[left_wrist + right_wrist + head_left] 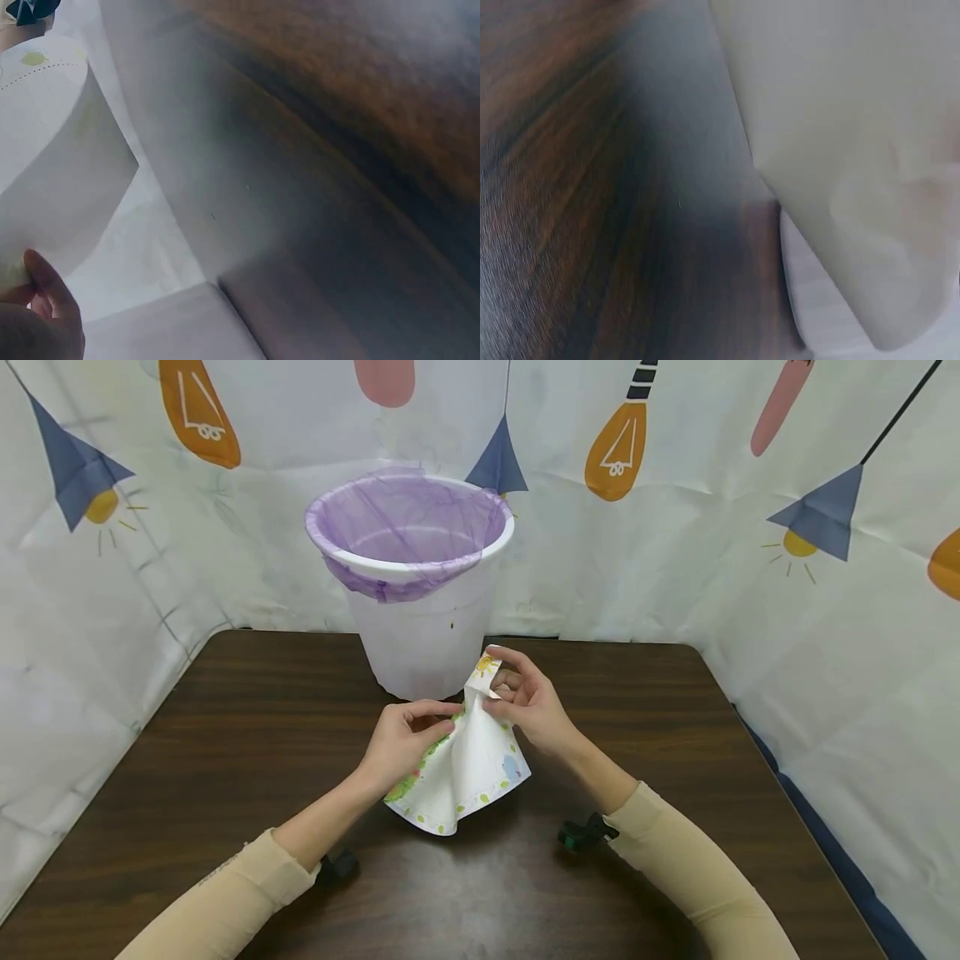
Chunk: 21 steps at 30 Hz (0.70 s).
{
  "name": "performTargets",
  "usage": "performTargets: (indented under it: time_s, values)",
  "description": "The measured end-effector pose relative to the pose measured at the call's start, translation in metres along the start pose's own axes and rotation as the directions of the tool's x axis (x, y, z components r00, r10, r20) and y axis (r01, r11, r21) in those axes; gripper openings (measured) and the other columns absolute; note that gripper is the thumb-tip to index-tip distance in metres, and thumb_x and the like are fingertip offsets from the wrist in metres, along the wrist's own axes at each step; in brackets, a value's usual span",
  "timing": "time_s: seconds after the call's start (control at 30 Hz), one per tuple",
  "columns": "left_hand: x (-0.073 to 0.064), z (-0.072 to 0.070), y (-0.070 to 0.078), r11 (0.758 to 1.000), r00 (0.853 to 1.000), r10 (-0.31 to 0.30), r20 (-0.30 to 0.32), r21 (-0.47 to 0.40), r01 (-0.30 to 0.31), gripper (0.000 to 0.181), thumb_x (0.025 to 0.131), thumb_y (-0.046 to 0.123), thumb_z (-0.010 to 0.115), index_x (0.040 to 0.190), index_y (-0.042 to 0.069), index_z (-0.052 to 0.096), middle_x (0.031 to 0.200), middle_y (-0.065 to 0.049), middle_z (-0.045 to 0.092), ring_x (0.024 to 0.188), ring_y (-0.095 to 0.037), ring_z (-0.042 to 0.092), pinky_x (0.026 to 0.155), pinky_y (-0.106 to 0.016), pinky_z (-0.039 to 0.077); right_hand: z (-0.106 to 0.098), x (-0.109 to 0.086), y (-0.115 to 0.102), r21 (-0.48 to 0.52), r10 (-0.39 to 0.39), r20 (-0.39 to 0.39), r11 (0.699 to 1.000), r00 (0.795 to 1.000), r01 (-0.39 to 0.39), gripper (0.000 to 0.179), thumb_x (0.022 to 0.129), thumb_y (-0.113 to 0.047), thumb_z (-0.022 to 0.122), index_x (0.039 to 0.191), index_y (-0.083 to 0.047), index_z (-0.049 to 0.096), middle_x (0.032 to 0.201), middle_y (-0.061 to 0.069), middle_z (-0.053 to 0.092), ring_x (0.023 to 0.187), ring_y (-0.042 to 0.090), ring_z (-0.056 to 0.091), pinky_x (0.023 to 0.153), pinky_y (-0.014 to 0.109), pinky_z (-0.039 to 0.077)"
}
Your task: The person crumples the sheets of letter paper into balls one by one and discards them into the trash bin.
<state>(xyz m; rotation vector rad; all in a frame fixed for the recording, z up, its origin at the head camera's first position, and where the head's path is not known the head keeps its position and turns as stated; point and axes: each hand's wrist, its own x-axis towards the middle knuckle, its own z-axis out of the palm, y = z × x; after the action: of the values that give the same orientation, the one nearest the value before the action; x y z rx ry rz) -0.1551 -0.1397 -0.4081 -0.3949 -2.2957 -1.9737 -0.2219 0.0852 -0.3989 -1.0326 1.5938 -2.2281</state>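
Both hands hold one white sheet of paper, printed with a sun, green leaves and small coloured spots along its edges. My left hand pinches its left edge between thumb and fingers. At the upper right, my right hand pinches the narrow, folded top part. From there the sheet fans out and hangs downward, with a crease down its middle. In the left wrist view the paper shows a dotted line near one rounded edge. The blank side of the paper fills much of the right wrist view.
Just behind the hands, a white bin with a purple bag folded over its rim stands on the dark wooden table. White cloth printed with lamps and bulbs surrounds the table. A small black device is at the right wrist.
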Motion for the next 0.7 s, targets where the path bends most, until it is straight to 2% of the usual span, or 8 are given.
performTargets:
  time_s: [0.07,0.17,0.23,0.3,0.4,0.57,0.7]
  values:
    - [0.000,0.003,-0.001,1.000,1.000,0.012,-0.027,-0.023,-0.012,0.019,0.093,0.001,0.074,0.112,0.005,0.079,0.109,-0.007,0.076,0.089,-0.020,0.068,0.074,-0.024,0.055,0.002,0.001,0.000,0.012,0.003,-0.040,1.000,0.999,-0.002,0.081,0.088,0.023,0.057,0.158,-0.002,0.025,0.097,0.007,0.063,0.083,0.015,0.066,0.077,0.025,0.055]
    - [0.001,0.005,-0.003,0.998,0.997,0.024,-0.071,-0.063,-0.029,0.020,0.092,-0.002,0.075,0.112,0.002,0.079,0.108,-0.010,0.075,0.089,-0.019,0.067,0.076,-0.024,0.055,0.005,0.001,0.001,0.032,0.058,-0.107,0.998,0.993,-0.055,0.089,0.088,0.021,0.058,0.162,-0.008,0.018,0.088,0.003,0.067,0.078,0.013,0.067,0.076,0.024,0.055]
    - [0.002,0.006,-0.004,0.995,0.996,0.025,-0.089,-0.091,-0.033,0.020,0.092,-0.003,0.075,0.112,0.001,0.078,0.108,-0.012,0.075,0.089,-0.019,0.066,0.076,-0.023,0.055,0.006,0.000,0.001,0.039,0.116,-0.140,0.993,0.983,-0.112,0.085,0.088,0.019,0.059,0.161,-0.006,0.022,0.086,0.001,0.069,0.078,0.012,0.068,0.073,0.024,0.055]
    - [0.001,0.006,-0.004,0.993,0.995,0.023,-0.096,-0.116,-0.034,0.020,0.092,-0.003,0.075,0.112,-0.001,0.078,0.109,-0.014,0.074,0.089,-0.018,0.066,0.076,-0.024,0.055,0.006,0.000,0.003,0.022,0.161,-0.167,0.987,0.973,-0.160,0.074,0.089,0.016,0.062,0.154,-0.001,0.032,0.084,0.000,0.070,0.078,0.012,0.067,0.068,0.024,0.055]
    - [0.001,0.007,-0.004,0.990,0.994,0.021,-0.107,-0.137,-0.035,0.020,0.092,-0.004,0.075,0.111,-0.002,0.077,0.108,-0.015,0.074,0.089,-0.018,0.066,0.077,-0.024,0.055,0.007,-0.001,0.006,0.000,0.198,-0.189,0.980,0.962,-0.201,0.062,0.089,0.015,0.064,0.146,0.006,0.040,0.083,-0.002,0.072,0.080,0.012,0.067,0.065,0.026,0.056]
    - [0.000,0.008,-0.005,0.989,0.993,0.017,-0.119,-0.147,-0.034,0.020,0.091,-0.005,0.075,0.111,-0.004,0.077,0.107,-0.015,0.074,0.088,-0.017,0.067,0.076,-0.022,0.055,0.009,-0.001,0.011,-0.005,0.194,-0.193,0.980,0.962,-0.199,0.054,0.090,0.014,0.064,0.140,0.008,0.046,0.083,-0.002,0.073,0.081,0.011,0.067,0.068,0.026,0.057]
    - [0.000,0.011,-0.004,0.986,0.994,0.023,-0.111,-0.164,-0.041,0.023,0.091,-0.006,0.074,0.114,-0.006,0.075,0.108,-0.018,0.074,0.088,-0.016,0.067,0.077,-0.022,0.055,0.009,-0.001,0.016,-0.022,0.154,-0.191,0.987,0.969,-0.161,0.034,0.090,0.010,0.072,0.121,0.005,0.059,0.086,0.000,0.073,0.081,0.013,0.067,0.072,0.027,0.058]
